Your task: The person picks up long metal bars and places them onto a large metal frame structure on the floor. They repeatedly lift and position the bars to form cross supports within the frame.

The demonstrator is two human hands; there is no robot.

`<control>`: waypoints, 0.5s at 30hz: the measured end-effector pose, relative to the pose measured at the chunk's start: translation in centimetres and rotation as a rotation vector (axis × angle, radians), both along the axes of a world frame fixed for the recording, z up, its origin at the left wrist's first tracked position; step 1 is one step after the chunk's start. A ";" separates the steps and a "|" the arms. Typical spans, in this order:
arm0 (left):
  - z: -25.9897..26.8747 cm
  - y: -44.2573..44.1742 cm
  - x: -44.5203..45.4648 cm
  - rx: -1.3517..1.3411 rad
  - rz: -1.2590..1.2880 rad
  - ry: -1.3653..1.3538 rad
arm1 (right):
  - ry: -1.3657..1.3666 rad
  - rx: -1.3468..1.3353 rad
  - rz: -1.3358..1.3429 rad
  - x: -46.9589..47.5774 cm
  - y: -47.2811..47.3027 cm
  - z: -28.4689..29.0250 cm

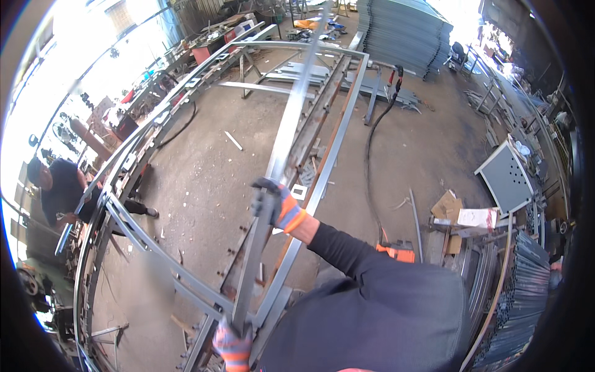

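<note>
A long galvanized metal tube [284, 144] runs diagonally away from me, its far part blurred. My right hand [274, 202], in a grey and orange work glove, grips it around the middle. At its near end, my left hand [232, 344], gloved alike and slightly blurred, holds the tube low in the picture. Beneath the tube lies a large rectangular frame of galvanized tubing [331, 162], resting on a raised steel support rail [316, 125] with rust on it. A curved cross-piece [172, 262] of the frame reaches left from beside my left hand.
At the left, a co-worker [65, 186] stands by the frame's far side. A black cable [369, 153] crosses the floor from a red-handled clamp [395, 76] to an orange device [397, 251]. Stacked metal panels [404, 37] stand behind; cardboard [447, 207] and metal profiles [523, 288] lie right.
</note>
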State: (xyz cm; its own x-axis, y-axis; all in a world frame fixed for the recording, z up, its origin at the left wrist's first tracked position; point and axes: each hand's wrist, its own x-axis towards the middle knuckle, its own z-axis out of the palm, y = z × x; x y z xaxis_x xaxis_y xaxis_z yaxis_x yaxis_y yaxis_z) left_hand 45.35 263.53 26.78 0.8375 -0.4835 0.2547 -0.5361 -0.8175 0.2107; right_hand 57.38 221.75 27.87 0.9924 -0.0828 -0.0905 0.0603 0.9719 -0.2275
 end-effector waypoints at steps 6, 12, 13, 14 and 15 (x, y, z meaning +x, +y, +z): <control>-6.0 4.1 1.6 0.265 0.144 0.384 | 0.234 0.048 -0.193 4.5 -11.1 -12.8; -9.9 -8.9 8.8 0.350 0.152 0.383 | 0.367 0.208 -0.229 10.5 -23.0 -18.6; -10.0 -10.3 9.7 0.348 0.139 0.378 | 0.357 0.276 -0.183 11.5 -24.2 -18.7; -10.3 -11.5 10.5 0.346 0.129 0.375 | 0.335 0.342 -0.101 11.9 -25.2 -18.9; -10.7 -12.3 11.3 0.363 0.120 0.377 | 0.311 0.342 -0.094 12.8 -25.7 -19.5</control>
